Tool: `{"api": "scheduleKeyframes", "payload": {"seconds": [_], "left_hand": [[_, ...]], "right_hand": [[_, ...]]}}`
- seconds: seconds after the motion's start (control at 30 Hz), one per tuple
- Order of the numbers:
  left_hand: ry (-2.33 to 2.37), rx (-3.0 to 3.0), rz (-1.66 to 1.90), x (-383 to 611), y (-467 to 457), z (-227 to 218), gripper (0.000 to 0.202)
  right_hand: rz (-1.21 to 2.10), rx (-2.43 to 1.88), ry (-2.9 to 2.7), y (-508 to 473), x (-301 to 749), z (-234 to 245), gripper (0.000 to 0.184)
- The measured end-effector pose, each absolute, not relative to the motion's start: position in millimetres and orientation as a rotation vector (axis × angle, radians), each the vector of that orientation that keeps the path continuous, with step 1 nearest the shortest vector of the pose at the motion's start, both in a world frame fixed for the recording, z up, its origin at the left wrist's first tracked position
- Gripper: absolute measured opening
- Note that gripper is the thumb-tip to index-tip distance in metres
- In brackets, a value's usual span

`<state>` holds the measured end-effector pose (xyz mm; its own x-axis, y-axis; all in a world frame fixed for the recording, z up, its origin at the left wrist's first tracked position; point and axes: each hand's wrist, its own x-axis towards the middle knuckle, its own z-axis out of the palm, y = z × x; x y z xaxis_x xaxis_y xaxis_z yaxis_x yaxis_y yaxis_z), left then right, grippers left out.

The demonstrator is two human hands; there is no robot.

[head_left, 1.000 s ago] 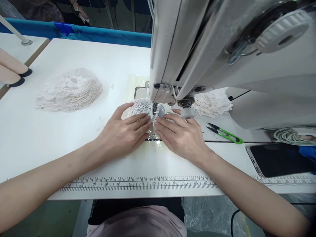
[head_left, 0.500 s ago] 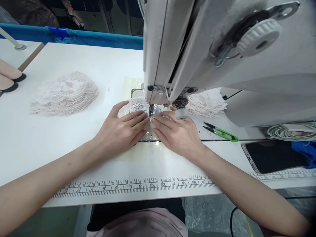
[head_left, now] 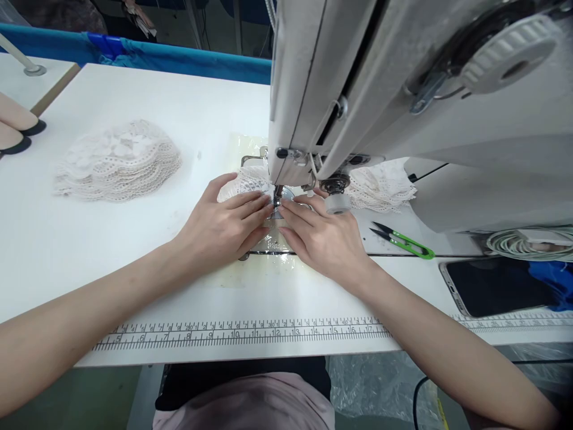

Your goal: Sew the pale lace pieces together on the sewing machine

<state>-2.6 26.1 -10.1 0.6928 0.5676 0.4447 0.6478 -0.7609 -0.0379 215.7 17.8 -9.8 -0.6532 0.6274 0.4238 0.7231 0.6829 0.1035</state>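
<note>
My left hand (head_left: 220,230) lies flat, fingers stretched out, pressing a white lace piece (head_left: 244,182) onto the bed of the white sewing machine (head_left: 403,89). My right hand (head_left: 324,237) lies flat just right of it, fingertips nearly meeting the left ones at the presser foot (head_left: 278,203). Most of the lace under my fingers is hidden.
A stack of lace pieces (head_left: 119,161) sits at the left of the white table (head_left: 134,251); more lace (head_left: 380,185) lies behind the machine head. Green thread snips (head_left: 403,240), a phone (head_left: 496,289) and a coiled cable (head_left: 528,243) lie right. A printed ruler (head_left: 246,331) lines the front edge.
Both hands have crept slightly away from me toward the needle with the lace; the camera view has shifted a little.
</note>
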Motion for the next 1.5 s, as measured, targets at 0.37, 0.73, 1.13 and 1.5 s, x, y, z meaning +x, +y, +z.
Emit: {"api": "scheduleKeyframes", "payload": {"seconds": [0.37,0.73,1.13,1.5], "left_hand": [[-1.212,-2.679,-0.703,-13.2,31.1,-2.0,0.028],[-0.874,-2.566,-0.623,-20.0,30.2,6.7,0.019],[-0.869,-2.795,-0.556,-16.8,34.7,-3.9,0.039],[-0.753,-2.735,-0.52,-12.1,31.8,-5.8,0.032]], "right_hand": [[-0.293,-1.009,-2.563,10.3,207.0,-6.0,0.025],[-0.521,-0.805,-2.443,-1.3,207.8,4.8,0.019],[-0.254,-1.002,-2.551,-9.6,205.5,3.9,0.034],[-0.118,-1.227,-2.532,13.0,210.7,-4.2,0.031]]}}
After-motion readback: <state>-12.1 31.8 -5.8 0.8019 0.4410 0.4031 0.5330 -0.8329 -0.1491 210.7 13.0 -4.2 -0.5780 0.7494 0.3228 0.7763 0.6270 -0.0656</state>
